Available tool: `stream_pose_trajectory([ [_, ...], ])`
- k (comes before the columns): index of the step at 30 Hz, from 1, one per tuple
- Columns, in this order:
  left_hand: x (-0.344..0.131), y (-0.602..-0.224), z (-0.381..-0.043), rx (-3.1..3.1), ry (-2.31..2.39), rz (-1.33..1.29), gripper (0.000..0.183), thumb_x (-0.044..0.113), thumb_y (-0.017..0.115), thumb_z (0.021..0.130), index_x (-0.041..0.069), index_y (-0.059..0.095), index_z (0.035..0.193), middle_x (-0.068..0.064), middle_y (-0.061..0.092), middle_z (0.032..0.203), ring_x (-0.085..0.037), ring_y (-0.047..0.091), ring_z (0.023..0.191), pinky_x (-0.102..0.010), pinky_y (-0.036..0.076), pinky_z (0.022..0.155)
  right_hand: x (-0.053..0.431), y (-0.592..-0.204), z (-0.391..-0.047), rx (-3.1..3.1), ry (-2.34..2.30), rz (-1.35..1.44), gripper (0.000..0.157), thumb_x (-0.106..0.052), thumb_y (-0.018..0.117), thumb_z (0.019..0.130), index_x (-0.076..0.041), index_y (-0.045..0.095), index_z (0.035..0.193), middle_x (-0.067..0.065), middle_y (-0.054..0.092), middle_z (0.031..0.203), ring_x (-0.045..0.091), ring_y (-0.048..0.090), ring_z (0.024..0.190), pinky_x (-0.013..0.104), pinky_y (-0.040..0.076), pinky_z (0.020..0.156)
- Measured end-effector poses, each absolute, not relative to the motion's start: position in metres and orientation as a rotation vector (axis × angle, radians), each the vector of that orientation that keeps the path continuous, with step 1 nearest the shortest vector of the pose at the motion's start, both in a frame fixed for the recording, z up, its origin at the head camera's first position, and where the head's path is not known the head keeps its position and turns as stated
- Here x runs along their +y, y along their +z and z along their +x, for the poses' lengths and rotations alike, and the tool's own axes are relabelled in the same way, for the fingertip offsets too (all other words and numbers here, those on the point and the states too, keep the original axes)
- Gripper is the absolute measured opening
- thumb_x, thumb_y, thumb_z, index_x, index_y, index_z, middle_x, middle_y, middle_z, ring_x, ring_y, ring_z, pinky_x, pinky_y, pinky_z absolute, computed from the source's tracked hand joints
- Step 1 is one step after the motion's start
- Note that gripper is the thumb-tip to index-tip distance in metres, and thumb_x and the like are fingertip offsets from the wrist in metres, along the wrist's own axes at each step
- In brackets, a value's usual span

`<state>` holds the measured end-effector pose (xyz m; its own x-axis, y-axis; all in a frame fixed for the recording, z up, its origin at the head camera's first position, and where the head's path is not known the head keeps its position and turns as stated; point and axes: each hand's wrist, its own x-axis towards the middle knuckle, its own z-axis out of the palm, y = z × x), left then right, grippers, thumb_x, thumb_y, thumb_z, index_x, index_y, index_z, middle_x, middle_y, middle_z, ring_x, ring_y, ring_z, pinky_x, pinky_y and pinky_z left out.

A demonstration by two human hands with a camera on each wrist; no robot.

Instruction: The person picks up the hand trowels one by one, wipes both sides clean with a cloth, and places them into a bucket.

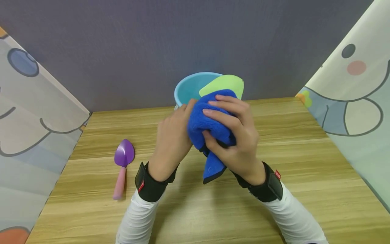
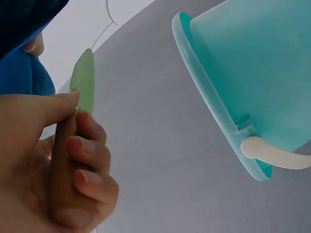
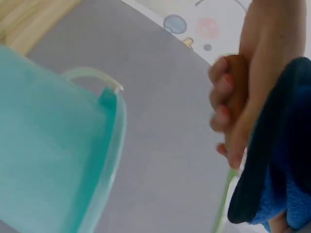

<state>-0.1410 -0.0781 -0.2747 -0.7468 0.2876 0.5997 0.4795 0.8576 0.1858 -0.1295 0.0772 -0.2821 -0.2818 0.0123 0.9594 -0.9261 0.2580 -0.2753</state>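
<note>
My left hand [image 1: 173,137] grips the brown handle [image 2: 68,179] of a toy trowel with a light green blade [image 1: 226,84]. In the left wrist view the fingers curl round that handle and the thumb lies along it. A blue cloth [image 1: 202,117] with dark edging is bunched in my right hand [image 1: 243,139], its fingers spread over it and the thumb below. The cloth sits at the base of the green blade, and one corner hangs down. Behind the hands stands a light blue bucket [image 1: 190,88]; the hands and cloth hide much of it.
A toy trowel with a purple blade [image 1: 124,153] and pink handle lies on the wooden tabletop [image 1: 91,176] at the left. A grey panel [image 1: 137,57] rises behind the table. Cartoon-printed sheets [image 1: 350,88] flank both sides. The bucket has a pale handle [image 2: 274,154].
</note>
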Motion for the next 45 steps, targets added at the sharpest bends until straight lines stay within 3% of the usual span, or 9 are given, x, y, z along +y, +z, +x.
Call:
stream_pose_trajectory([
  [7,-0.077,-0.277,-0.139,-2.357,-0.425,-0.648,0.014,0.019,0.056,0.103,0.01,0.066,0.11,-0.006,0.073,0.092,-0.019,0.067,0.07,-0.037,0.051,0.055,0.076,-0.29,-0.136,-1.594,1.195,0.911,0.031,-0.028,0.07,0.096,-0.001,0.069,0.111,0.021,0.066,0.118,0.035,0.059,0.125,0.054,0.042,0.113],
  [12,-0.076,-0.278,-0.141,-2.276,-0.412,-0.699,0.011,0.013,0.06,0.101,0.01,0.064,0.091,-0.005,0.069,0.082,-0.017,0.063,0.064,-0.035,0.048,0.052,0.077,-0.291,-0.14,-1.584,1.194,0.906,0.032,-0.028,0.07,0.096,0.0,0.069,0.111,0.022,0.066,0.118,0.035,0.059,0.125,0.054,0.042,0.112],
  [21,-0.077,-0.278,-0.143,-2.238,-0.388,-0.741,0.015,0.013,0.065,0.097,0.01,0.059,0.083,-0.003,0.062,0.072,-0.016,0.055,0.056,-0.033,0.04,0.047,0.08,-0.291,-0.144,-1.597,1.179,0.875,0.033,-0.029,0.07,0.096,0.0,0.068,0.112,0.022,0.065,0.119,0.035,0.058,0.127,0.054,0.04,0.114],
  [35,-0.074,-0.278,-0.144,-2.188,-0.31,-0.719,0.02,0.01,0.059,0.098,0.01,0.056,0.079,-0.002,0.058,0.067,-0.015,0.048,0.049,-0.03,0.035,0.044,0.084,-0.289,-0.149,-1.655,1.064,0.805,0.033,-0.024,0.071,0.094,-0.002,0.067,0.118,0.021,0.065,0.122,0.036,0.058,0.13,0.05,0.041,0.116],
  [41,-0.073,-0.278,-0.143,-2.178,-0.266,-0.71,0.017,-0.001,0.056,0.092,0.01,0.056,0.078,-0.001,0.059,0.066,-0.015,0.047,0.048,-0.03,0.033,0.042,0.087,-0.29,-0.15,-1.708,0.964,0.728,0.035,-0.018,0.071,0.09,-0.005,0.066,0.122,0.019,0.065,0.125,0.034,0.059,0.131,0.045,0.044,0.115],
  [45,-0.072,-0.278,-0.144,-2.162,-0.231,-0.701,0.017,0.002,0.058,0.09,0.01,0.054,0.077,0.0,0.054,0.064,-0.014,0.042,0.047,-0.029,0.031,0.042,0.089,-0.289,-0.152,-1.703,0.952,0.692,0.036,-0.016,0.072,0.088,-0.006,0.066,0.122,0.018,0.066,0.124,0.033,0.06,0.129,0.045,0.044,0.115],
])
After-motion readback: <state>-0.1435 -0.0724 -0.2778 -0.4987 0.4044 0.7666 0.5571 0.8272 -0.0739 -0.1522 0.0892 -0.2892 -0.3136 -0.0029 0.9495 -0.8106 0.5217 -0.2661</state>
